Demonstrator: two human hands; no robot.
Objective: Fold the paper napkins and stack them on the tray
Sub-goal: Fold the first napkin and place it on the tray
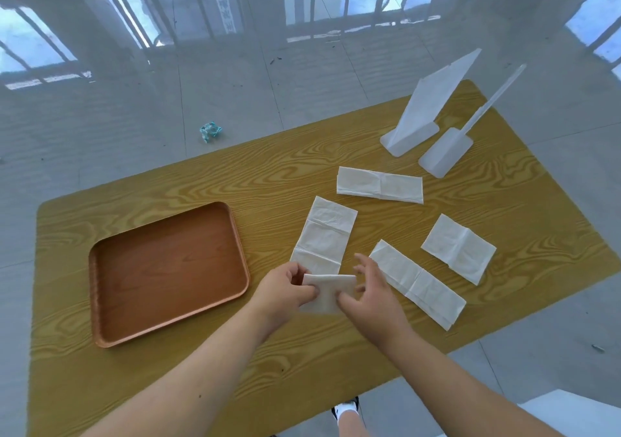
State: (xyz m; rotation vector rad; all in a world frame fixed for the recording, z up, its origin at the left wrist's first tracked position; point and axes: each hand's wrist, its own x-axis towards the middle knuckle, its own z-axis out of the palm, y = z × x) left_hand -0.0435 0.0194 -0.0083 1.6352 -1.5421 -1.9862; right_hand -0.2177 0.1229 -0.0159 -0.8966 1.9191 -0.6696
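On the yellow wood-grain desk (pixel 201 181), just right of the brown rectangular wooden tray (pixel 168 272), I hold one white paper napkin (pixel 327 290) between both hands. My left hand (pixel 287 290) pinches its left edge, thumb on top and fingers curled under. My right hand (pixel 369 293) grips the right edge with the thumb, while the other fingers are spread loosely above the paper. The napkin is partly doubled over, its upper flap raised off the desk.

The tray holds nothing; its nearest rim is near my left hand but not touching it.

Four more white napkins lie flat on the desk. A long strip with fold creases (pixel 324 231) runs away from my hands, its near end right at the held napkin. A second long strip (pixel 418 283) lies slanted just beside my right hand. A shorter creased piece (pixel 458 248) sits further right, and another long strip (pixel 379 184) lies crosswise beyond them.

At the far right corner stand two translucent white plastic holders (pixel 423 124). A crumpled blue-and-white wrapper (pixel 210 131) lies on the grey floor beyond the desk.
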